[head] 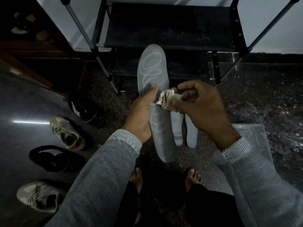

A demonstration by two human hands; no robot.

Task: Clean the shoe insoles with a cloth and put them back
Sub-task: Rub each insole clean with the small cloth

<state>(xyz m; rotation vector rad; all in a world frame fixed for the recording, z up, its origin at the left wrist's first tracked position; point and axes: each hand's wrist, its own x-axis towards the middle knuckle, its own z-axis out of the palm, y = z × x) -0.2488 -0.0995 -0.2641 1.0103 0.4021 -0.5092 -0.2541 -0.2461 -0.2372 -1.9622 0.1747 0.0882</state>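
A long grey insole with a pale looping logo (pixel 153 82) is held up in front of the black shoe rack (pixel 170 27), the left hand (pixel 141 115) gripping its middle with the thumb laid on top. The right hand (pixel 203 108) pinches a crumpled cream cloth (pixel 165 99) against it. Two more grey insoles (pixel 183 128) lie on the floor below; four shoes (pixel 65 131) stand to the left.

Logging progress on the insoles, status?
Left hand grips grey insole. Right hand pinches cloth against it. Two more insoles on floor below. Shoes at left; nothing in the way.
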